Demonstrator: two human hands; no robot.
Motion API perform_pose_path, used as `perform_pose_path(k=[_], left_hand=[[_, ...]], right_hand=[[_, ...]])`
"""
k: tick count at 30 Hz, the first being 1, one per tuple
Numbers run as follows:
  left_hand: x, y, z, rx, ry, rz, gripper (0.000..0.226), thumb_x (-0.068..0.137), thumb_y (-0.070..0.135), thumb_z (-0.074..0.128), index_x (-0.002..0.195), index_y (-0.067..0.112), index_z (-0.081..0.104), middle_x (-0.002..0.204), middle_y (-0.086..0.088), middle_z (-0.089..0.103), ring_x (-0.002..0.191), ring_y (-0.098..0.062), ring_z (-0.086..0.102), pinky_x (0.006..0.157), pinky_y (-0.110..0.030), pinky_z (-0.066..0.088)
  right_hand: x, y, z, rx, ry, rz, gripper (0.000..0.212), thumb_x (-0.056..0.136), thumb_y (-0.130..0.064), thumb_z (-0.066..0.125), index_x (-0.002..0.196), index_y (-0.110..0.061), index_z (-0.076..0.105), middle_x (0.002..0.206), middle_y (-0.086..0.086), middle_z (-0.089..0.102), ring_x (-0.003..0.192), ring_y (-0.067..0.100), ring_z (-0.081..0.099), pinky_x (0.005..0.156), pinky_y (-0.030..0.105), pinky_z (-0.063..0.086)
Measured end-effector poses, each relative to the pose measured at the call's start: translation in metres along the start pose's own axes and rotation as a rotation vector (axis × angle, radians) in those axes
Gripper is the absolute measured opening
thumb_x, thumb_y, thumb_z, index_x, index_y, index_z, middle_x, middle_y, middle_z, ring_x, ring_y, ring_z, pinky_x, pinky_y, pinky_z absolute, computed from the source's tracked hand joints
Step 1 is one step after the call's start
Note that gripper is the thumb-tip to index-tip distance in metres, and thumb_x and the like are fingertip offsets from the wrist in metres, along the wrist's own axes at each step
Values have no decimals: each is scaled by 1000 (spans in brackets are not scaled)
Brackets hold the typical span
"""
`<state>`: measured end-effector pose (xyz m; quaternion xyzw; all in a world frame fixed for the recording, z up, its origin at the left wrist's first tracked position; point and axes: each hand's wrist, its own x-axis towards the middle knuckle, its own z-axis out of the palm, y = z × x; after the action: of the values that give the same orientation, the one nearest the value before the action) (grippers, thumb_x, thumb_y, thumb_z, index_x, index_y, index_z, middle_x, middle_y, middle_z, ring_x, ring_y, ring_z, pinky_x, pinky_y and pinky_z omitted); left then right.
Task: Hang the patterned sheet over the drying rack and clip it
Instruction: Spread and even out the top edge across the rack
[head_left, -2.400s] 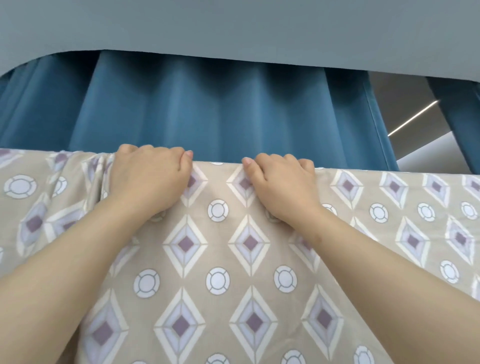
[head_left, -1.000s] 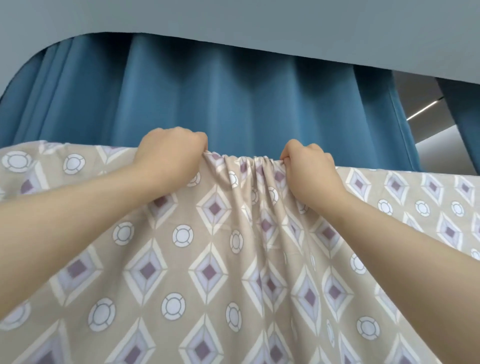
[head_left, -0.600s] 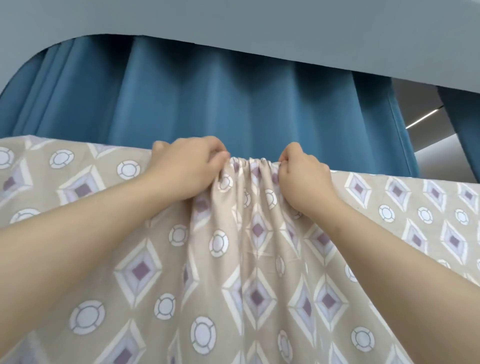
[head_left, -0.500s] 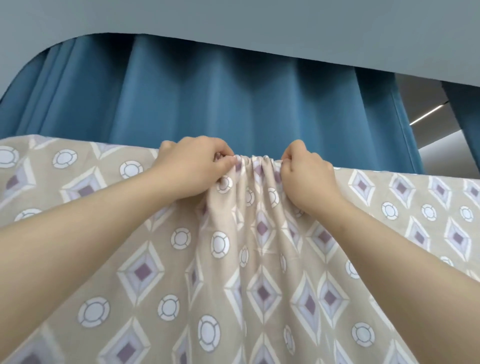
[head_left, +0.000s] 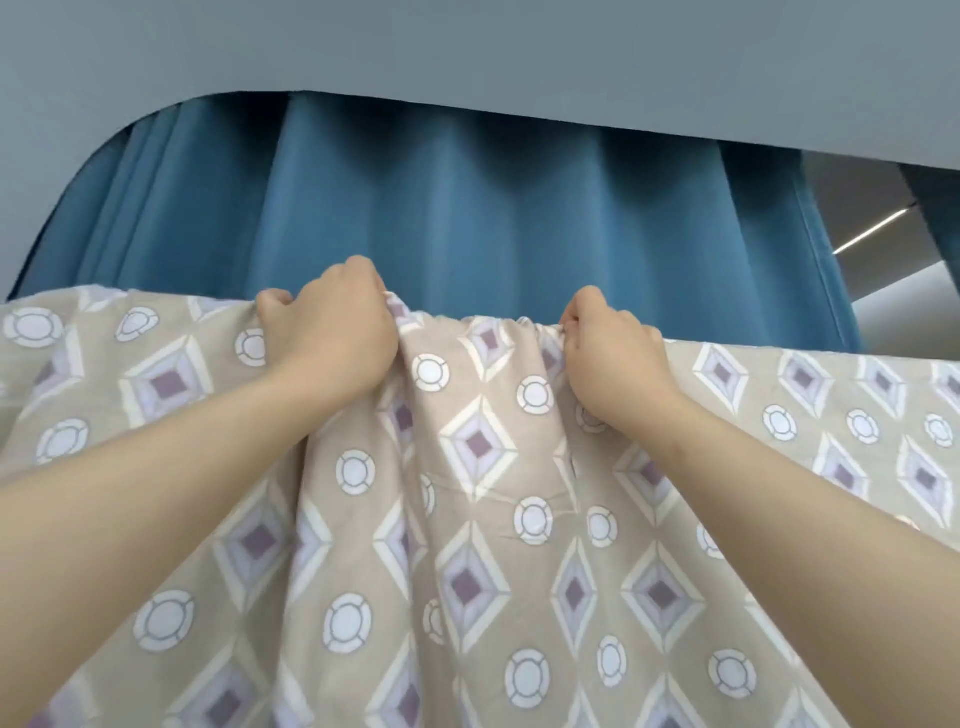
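A beige patterned sheet (head_left: 478, 519) with purple diamonds and white rings hangs across the whole lower view, folded over a high rail that the cloth hides. My left hand (head_left: 332, 332) grips the sheet's top fold left of the middle. My right hand (head_left: 608, 353) pinches the same top fold further right. The cloth between the two hands sags in loose gathers. No clip shows in either hand.
A blue pleated curtain (head_left: 467, 218) hangs close behind the sheet. A grey ceiling panel (head_left: 467, 52) spans the top. At the right, a gap beside the curtain shows a strip light (head_left: 872, 234).
My hands have moved apart along the top fold, the left one going left, so the tight gathers between them have spread into looser folds. The view has tilted slightly.
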<state>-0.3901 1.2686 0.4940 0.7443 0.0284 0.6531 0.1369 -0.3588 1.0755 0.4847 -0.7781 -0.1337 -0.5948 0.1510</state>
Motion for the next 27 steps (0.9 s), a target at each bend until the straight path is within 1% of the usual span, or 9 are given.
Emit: perform_pose_path(k=[4,8,10,13,15,18,20,24,27], left_hand=[[-1,-3,-10,-74,129,-60,21,91,9,32,101,17,48,107,-7,56,101,-29,51,97,-38,24],[3,-14,-12,41,80,-47,18,87,15,34,86,11,51,93,-7,60,82,-28,49,83,-37,24],[3,-13,-17,53,140,-51,21,84,17,35,81,11,55,88,-7,61,84,-29,51,84,-38,25],[-3,3,-17,19,196,162,27,87,21,35,93,19,61,100,0,63,107,-24,50,95,-39,23],[-4,20,-12,49,21,350,31,95,31,32,109,27,59,112,4,63,115,-21,49,95,-36,23],[3,36,-8,131,-220,380,30,99,35,33,102,27,62,106,3,66,102,-24,53,83,-35,27],[9,34,-15,84,-190,333,27,97,30,40,95,25,66,103,1,67,97,-25,50,79,-33,28],[9,25,-27,118,-116,246,24,96,24,41,96,23,65,102,-1,66,101,-29,54,78,-33,28],[3,30,-28,188,-57,201,22,90,10,38,90,17,59,89,-4,65,82,-29,53,75,-33,25]], right_hand=[[1,1,-3,6,30,-2,14,93,-3,32,94,-17,33,67,-7,32,80,26,36,75,33,22],[1,2,-3,28,24,9,14,93,-3,31,93,-16,33,74,-3,38,80,26,36,75,33,22],[-1,0,-3,41,62,7,15,93,-2,31,93,-16,33,79,-1,42,80,26,36,75,32,22],[-3,-2,-4,51,90,3,14,93,-2,31,93,-16,34,79,-1,43,80,26,36,74,32,22],[-4,-3,-6,73,73,-4,12,95,-6,31,94,-16,37,78,-2,42,81,26,36,75,31,23],[-6,-2,-11,116,41,-22,19,98,-16,31,106,-12,48,91,5,57,90,30,47,82,35,33],[-7,2,-15,123,35,-22,25,99,-21,33,112,-11,53,103,7,64,99,31,53,90,38,38],[-2,2,-19,125,24,-26,26,99,-20,34,105,-10,58,102,9,66,98,32,54,88,36,39],[1,-7,-22,121,38,-22,24,97,-16,33,102,-10,56,100,9,65,95,33,54,84,34,35]])
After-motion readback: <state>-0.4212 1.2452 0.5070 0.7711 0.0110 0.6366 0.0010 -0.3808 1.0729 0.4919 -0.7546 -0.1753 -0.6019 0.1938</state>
